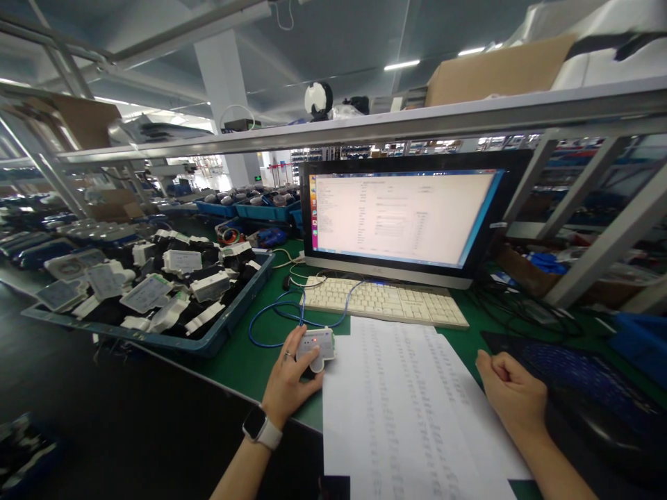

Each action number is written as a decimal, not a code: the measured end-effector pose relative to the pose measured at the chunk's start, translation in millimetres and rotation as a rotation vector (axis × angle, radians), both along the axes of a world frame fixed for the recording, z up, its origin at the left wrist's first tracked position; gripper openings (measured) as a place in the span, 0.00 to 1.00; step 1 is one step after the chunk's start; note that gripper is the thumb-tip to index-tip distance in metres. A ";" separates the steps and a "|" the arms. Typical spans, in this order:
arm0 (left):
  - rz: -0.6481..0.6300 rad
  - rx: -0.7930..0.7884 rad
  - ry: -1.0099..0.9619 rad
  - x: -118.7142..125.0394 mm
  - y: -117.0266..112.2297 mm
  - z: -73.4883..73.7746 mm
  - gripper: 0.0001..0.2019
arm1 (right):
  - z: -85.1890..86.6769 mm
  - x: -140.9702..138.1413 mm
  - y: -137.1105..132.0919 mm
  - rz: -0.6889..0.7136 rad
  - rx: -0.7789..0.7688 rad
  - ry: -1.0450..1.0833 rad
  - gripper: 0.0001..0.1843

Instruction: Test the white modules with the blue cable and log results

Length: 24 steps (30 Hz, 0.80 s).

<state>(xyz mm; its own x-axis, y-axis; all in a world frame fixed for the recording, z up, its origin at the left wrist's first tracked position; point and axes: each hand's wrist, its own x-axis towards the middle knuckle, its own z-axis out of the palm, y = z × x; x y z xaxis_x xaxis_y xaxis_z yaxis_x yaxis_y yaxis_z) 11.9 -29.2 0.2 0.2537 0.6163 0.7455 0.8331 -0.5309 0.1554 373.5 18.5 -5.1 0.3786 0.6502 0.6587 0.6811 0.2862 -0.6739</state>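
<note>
My left hand (292, 378), with a ring and a white wristwatch, is wrapped around a small white device (317, 346) on the green table. A blue cable (271, 319) runs from the device toward the keyboard. My right hand (511, 392) rests in a loose fist on the right edge of a large printed sheet (401, 403), next to a dark mouse pad (573, 378). Nothing shows inside the right hand's curled fingers.
A beige keyboard (385, 302) lies in front of a lit monitor (406, 215). A blue tray (219, 330) of several white devices sits at left. More blue trays (244, 208) stand behind. A metal shelf (417, 121) with cardboard boxes runs overhead.
</note>
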 end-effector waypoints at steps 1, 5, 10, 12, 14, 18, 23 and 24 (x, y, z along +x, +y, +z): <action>0.000 -0.001 -0.001 0.1 0.2 0.0 0.15 | -0.1 0.1 0.0 0.004 -0.002 0.002 0.23; -0.002 -0.004 -0.001 0.1 0.6 0.6 0.14 | -0.8 0.4 0.2 0.019 -0.008 0.016 0.23; 0.004 -0.011 0.006 -0.4 -0.1 0.8 0.14 | -0.1 0.0 -0.3 0.018 0.000 0.025 0.23; 0.016 -0.017 0.018 -1.0 0.0 -0.3 0.15 | 0.7 -0.4 -0.7 0.013 -0.004 0.018 0.23; 0.032 -0.031 0.029 -2.0 0.4 -1.8 0.20 | 1.1 -0.6 -0.8 0.003 -0.004 0.011 0.23; 0.027 -0.051 0.029 -3.3 1.4 -3.3 0.24 | -0.8 0.8 0.1 0.001 0.006 -0.001 0.23; 0.015 -0.050 0.027 0.7 -1.5 1.2 0.17 | -4.9 2.8 1.6 -0.004 -0.010 -0.008 0.23; 0.017 -0.041 0.013 1.4 -2.6 2.5 0.21 | -5.2 2.7 1.8 -0.005 -0.008 -0.012 0.23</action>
